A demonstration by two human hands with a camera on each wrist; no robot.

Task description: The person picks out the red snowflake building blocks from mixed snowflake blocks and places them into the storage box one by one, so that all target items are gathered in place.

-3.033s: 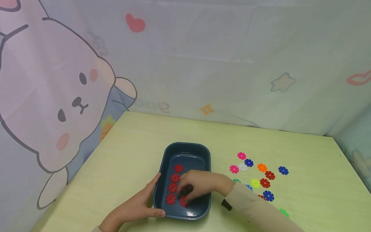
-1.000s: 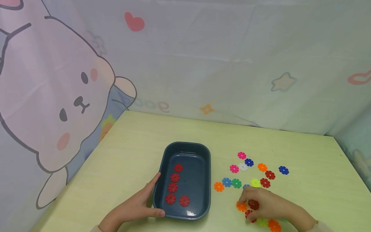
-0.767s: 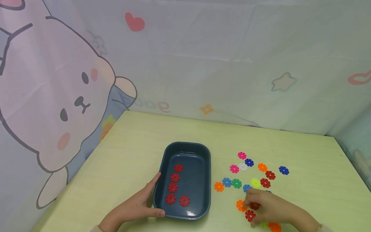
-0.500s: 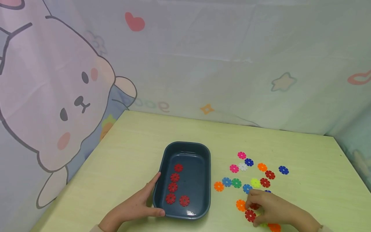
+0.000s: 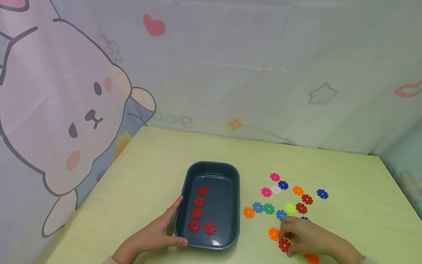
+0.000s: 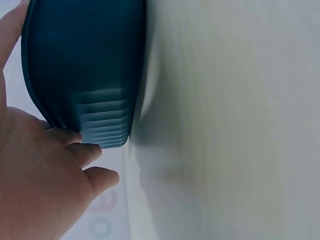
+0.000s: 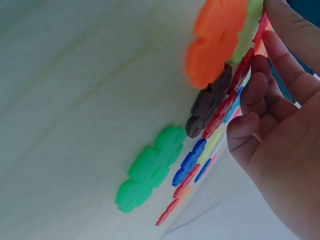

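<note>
My left hand (image 5: 155,234) holds the near left corner of a dark blue tray (image 5: 238,205), thumb at the front rim and fingers along the outer left wall. In the left wrist view, fingers (image 6: 97,178) bend close to the tray's ribbed underside (image 6: 102,112). Inside lie several red snowflake discs (image 5: 196,213). My right hand (image 5: 310,236) reaches low over loose discs at right. Thumb and forefinger pinch at opposite edges of a red snowflake disc (image 5: 284,245) flat on the table. Another dark red disc (image 5: 290,235) is partly hidden under that hand.
Loose snowflake discs spread to the tray's right: orange (image 5: 274,234), green (image 5: 269,208), blue (image 5: 322,194), pink (image 5: 275,177), yellow (image 5: 290,208) and white (image 5: 276,190). Two dark red ones (image 5: 307,199) lie farther back. A printed cloth (image 5: 263,73) hangs behind the table (image 5: 155,157).
My right hand has left the tray, where a red disc now lies at the front, and moved right to the loose discs. Lately it shifts only slightly. My left hand stays put.
</note>
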